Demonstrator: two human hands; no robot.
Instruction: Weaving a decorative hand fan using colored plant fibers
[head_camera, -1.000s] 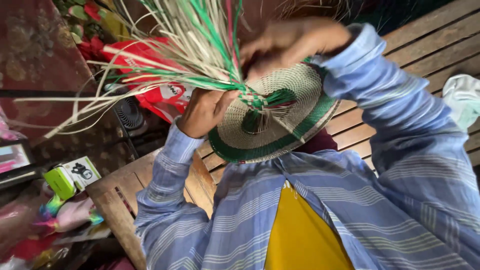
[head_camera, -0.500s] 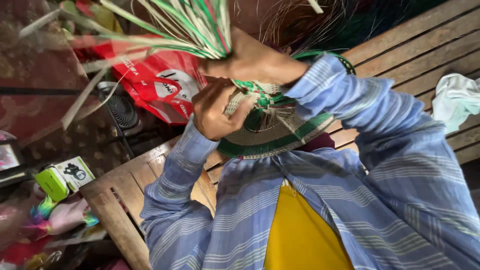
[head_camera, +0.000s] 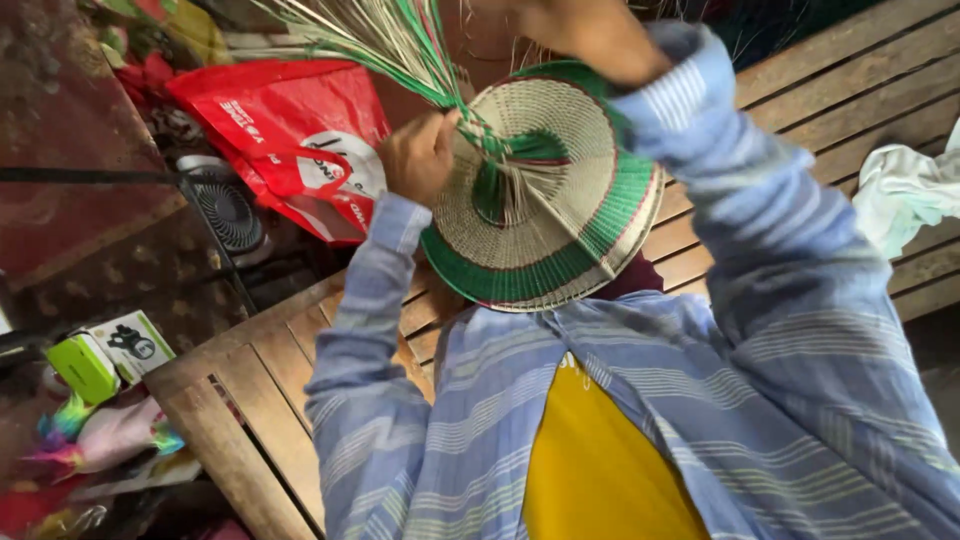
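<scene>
Item: round woven disc (head_camera: 560, 200), cream with green and red bands, held upright over the slatted wooden tabletop (head_camera: 820, 90). Our left hand (head_camera: 418, 155), at its nine o'clock edge, is closed around the loose straw strands (head_camera: 385, 40). Our right hand (head_camera: 585, 30), at twelve o'clock, is partly out of view; grip undeterminable. Red bag (head_camera: 280, 130) lies at nine o'clock.

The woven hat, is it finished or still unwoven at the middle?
Unfinished: the woven hat has loose strips fanning from its centre, pinched by the left hand.
</scene>
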